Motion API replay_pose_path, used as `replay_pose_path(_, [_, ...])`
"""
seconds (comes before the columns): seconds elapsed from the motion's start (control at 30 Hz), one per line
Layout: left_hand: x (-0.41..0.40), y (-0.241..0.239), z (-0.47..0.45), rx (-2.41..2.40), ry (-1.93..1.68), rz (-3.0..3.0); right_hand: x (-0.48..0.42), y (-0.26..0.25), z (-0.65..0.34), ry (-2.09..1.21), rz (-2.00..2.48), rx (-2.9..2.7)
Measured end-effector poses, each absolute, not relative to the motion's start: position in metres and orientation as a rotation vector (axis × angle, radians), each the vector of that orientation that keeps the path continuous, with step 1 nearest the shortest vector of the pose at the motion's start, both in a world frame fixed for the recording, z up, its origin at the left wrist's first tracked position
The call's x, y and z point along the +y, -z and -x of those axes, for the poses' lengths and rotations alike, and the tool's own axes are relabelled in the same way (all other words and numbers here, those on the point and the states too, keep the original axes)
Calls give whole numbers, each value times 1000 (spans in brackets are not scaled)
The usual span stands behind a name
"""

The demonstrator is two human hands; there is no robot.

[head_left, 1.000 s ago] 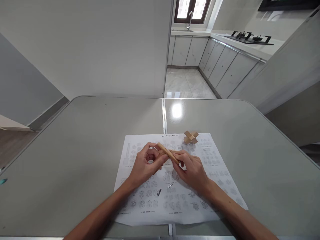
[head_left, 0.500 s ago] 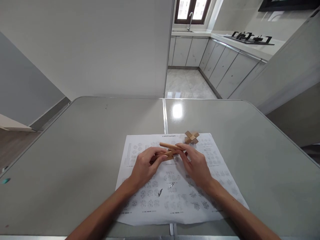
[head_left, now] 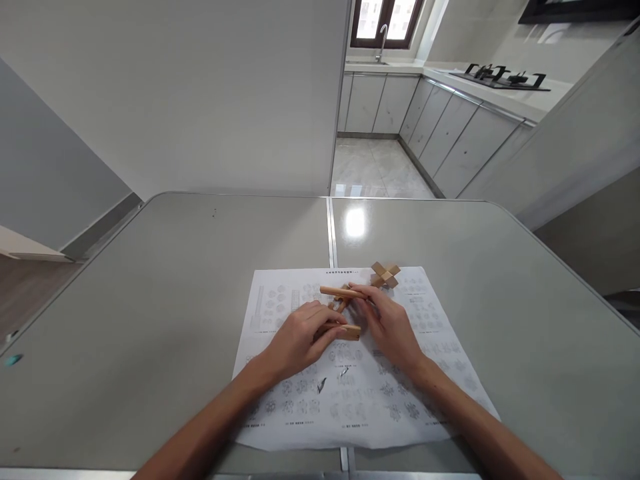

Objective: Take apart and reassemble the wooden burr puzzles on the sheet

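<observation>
My left hand (head_left: 303, 335) is closed around a short wooden puzzle piece (head_left: 351, 332), whose right end sticks out past the fingertips. Between thumb and fingers, my right hand (head_left: 387, 322) pinches a slim wooden stick (head_left: 336, 291) that points left. More wooden puzzle pieces (head_left: 341, 304) show between the two hands, partly hidden by the fingers; I cannot tell whether they are held or lie on the paper. Both hands are over a printed instruction sheet (head_left: 345, 417) with rows of small diagrams. An assembled wooden burr puzzle (head_left: 385, 275) sits at the sheet's top edge, beyond my right hand.
Two small dark, shiny scraps lie on the sheet, one scrap (head_left: 321, 385) near its lower middle. The grey table (head_left: 150, 320) has a metal seam down its centre. A small teal thing (head_left: 13, 360) is at the far left edge.
My left hand has moved slightly down and towards me with its piece, away from the other pieces. My right hand stays nearly in place, still pinching the stick.
</observation>
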State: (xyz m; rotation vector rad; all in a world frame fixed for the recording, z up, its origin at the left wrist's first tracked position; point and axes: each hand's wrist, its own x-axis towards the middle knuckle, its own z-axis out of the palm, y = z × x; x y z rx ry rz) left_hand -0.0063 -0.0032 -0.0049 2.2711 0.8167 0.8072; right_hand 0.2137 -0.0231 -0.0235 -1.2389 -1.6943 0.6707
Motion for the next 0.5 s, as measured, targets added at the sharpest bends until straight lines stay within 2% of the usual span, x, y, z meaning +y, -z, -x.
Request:
replay_pose_path(0.23, [3, 7, 11, 970, -839, -2384, -24, 23, -214, -605, 1338, -1666])
replay_pose_path(0.5, [2, 4, 13, 955, -811, -2421, -26, 25, -211, -732, 1347, -1631])
